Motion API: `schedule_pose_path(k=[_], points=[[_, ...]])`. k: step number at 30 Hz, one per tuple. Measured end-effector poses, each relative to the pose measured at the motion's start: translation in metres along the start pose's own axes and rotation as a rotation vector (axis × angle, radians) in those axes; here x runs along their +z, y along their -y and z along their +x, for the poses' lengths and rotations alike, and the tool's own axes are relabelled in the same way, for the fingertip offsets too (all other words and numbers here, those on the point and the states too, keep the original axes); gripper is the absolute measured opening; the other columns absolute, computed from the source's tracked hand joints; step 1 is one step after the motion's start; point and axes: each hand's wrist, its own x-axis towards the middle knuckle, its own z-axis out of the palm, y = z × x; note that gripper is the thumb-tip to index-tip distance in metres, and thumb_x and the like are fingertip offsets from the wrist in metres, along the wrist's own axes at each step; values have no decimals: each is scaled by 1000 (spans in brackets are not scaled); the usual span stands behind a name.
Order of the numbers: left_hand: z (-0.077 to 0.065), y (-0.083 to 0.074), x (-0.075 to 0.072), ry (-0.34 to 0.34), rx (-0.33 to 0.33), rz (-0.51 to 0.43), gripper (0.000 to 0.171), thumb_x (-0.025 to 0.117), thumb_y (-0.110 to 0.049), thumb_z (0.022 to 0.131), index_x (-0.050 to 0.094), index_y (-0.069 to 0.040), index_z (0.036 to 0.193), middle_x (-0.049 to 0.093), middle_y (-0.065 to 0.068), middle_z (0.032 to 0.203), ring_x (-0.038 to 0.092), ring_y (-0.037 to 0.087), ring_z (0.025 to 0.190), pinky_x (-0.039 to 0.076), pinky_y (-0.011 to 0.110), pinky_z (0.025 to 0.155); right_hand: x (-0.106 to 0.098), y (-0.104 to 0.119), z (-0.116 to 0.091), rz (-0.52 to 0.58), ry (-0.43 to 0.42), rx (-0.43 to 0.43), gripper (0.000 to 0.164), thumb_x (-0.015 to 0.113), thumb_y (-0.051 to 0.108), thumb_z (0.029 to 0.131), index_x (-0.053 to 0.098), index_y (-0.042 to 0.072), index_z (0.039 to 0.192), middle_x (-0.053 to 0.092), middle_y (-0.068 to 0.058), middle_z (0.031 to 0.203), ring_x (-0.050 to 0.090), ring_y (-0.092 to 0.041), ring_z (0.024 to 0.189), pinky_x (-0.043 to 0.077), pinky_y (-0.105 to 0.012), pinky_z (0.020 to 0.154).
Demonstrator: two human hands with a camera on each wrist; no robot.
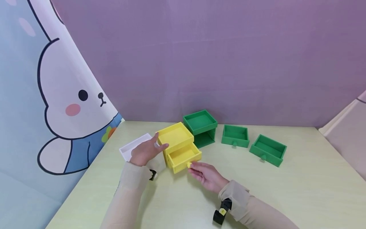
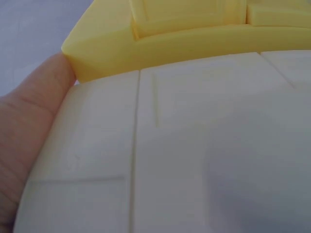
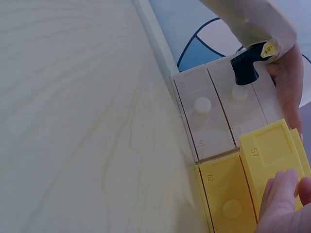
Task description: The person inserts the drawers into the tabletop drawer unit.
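A small yellow drawer cabinet [image 1: 175,136] with a shallow tray top stands mid-table. Its upper yellow drawer [image 3: 267,150] is pulled partway out, while the lower yellow drawer [image 3: 226,189] sits flush. My right hand [image 1: 207,176] pinches the round knob of the pulled-out drawer between thumb and fingers. Over the white drawer cabinet [image 1: 134,146] reaches my left hand [image 1: 147,151], fingers spread and touching the yellow cabinet's left upper edge. That white cabinet, close beside the yellow one, has its visible drawers closed and is partly hidden by the hand and forearm.
Behind and to the right of the yellow cabinet is a green cabinet [image 1: 200,122] with a hollow, drawerless bay. Two loose green drawers lie to its right, one nearer [image 1: 235,136] and one farther right [image 1: 268,150]. A purple backdrop [image 1: 228,63] hangs along the table's rear edge.
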Motion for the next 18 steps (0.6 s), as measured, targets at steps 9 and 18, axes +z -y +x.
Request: schedule_pose_path(k=[9,18], points=[[0,1,-1,2,-8,7,83,47,-62,91,21,-15,154,67,12,97,56,22,73,44,33,59,4,0,2,16,2,-14,13,52,2,97,57,-4,108,66,-4,87,66,-8,79,50,-17,77],[-2,-1,-2,-3,-11,2,83,48,-62,91,22,-15,153,62,16,122,59,24,83,47,36,64,8,1,4,31,-61,-28,20,54,1,96,55,-8,114,66,-6,88,66,-9,80,50,-18,78]])
